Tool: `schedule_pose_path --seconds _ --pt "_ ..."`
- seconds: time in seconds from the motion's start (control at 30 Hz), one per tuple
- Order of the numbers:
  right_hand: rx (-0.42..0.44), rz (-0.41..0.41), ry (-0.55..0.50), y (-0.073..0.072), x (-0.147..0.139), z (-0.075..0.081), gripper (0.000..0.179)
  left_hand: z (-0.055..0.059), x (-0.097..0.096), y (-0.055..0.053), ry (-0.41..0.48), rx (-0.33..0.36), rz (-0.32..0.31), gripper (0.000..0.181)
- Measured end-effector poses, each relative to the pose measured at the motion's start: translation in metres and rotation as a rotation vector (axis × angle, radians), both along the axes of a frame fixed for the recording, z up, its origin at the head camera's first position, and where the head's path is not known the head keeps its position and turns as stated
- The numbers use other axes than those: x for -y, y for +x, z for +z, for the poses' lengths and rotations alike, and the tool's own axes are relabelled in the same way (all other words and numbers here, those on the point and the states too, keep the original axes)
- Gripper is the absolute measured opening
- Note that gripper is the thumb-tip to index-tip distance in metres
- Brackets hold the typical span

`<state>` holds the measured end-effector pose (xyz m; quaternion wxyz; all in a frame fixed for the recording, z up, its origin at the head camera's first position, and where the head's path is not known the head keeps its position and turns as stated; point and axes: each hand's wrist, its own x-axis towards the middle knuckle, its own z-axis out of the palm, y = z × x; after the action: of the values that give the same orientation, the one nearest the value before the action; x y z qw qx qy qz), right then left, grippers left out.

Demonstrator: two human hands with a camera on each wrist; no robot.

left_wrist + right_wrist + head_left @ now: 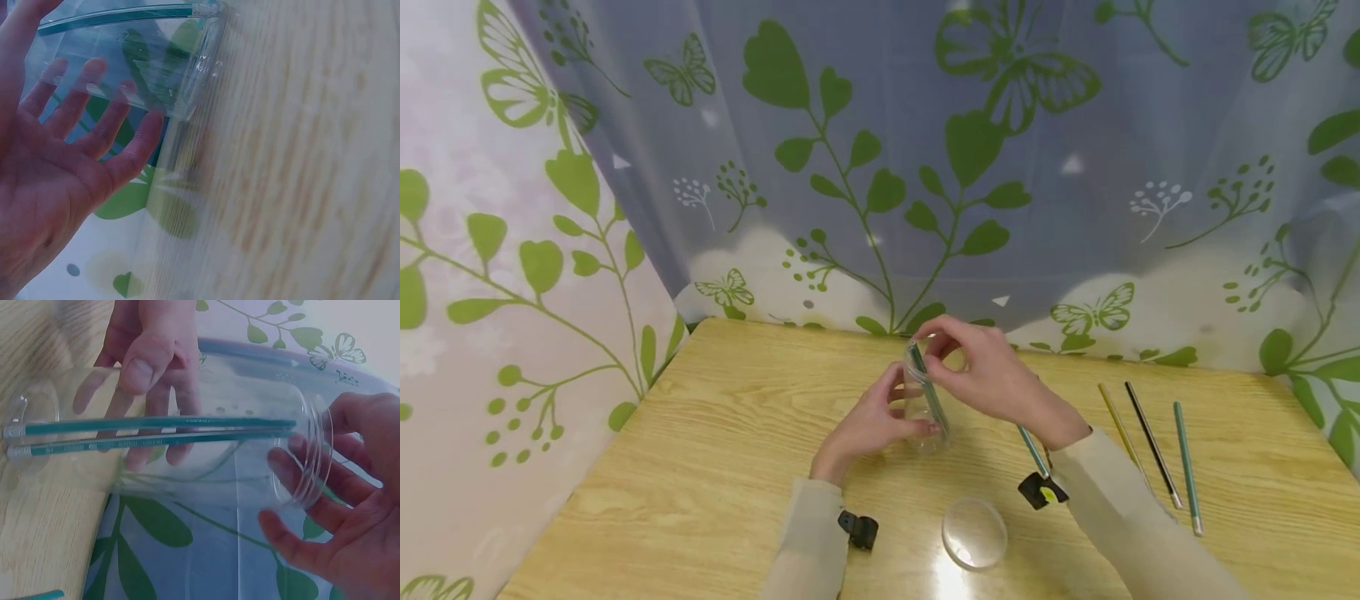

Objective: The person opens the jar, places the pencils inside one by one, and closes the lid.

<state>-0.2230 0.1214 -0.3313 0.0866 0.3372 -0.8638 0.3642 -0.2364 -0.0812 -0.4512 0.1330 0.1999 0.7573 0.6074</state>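
I watch the left hand (872, 421) grip a clear jar (215, 475), its thumb on the near side and its fingers curved round the far wall. The jar is at the middle of the work, over the counter (737, 408), mouth toward 12 o'clock in my head view; I cannot tell whether its base touches the wood. Two teal pencils (125, 444) lie side by side inside it, eraser ends at the base and the other ends near the mouth. The right hand (981, 371) is at that mouth with bent fingers; I cannot tell whether it pinches a pencil or only touches the rim.

From the jar, I find a clear round lid (974, 533) flat at 5 o'clock. A loose teal pencil (1034, 452) lies between 3 and 4 o'clock, partly hidden by the right wrist. Farther out that way are a yellow pencil (1123, 433), a black pencil (1152, 444) and an outermost teal pencil (1187, 468), well apart from the jar. Leaf-and-butterfly fabric (880, 250) hangs at 12 o'clock.
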Motion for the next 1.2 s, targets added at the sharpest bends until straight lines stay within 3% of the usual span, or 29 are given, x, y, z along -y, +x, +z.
schedule_pose_path --seconds 0.2,0.4,0.73,1.2 --pt "-0.129 -0.018 -0.077 0.000 -0.011 -0.004 0.021 -0.001 -0.001 0.002 0.006 0.021 0.002 0.077" --pt "-0.122 -0.036 -0.121 0.006 -0.024 -0.005 0.023 -0.002 -0.001 0.005 -0.015 0.019 0.017 0.076" --pt "-0.178 -0.114 -0.098 0.013 -0.048 -0.016 0.028 -0.001 0.000 0.009 -0.051 0.003 0.030 0.078" --pt "-0.079 -0.265 -0.064 0.013 -0.080 -0.048 0.025 0.002 -0.002 0.009 -0.055 -0.009 0.029 0.078"
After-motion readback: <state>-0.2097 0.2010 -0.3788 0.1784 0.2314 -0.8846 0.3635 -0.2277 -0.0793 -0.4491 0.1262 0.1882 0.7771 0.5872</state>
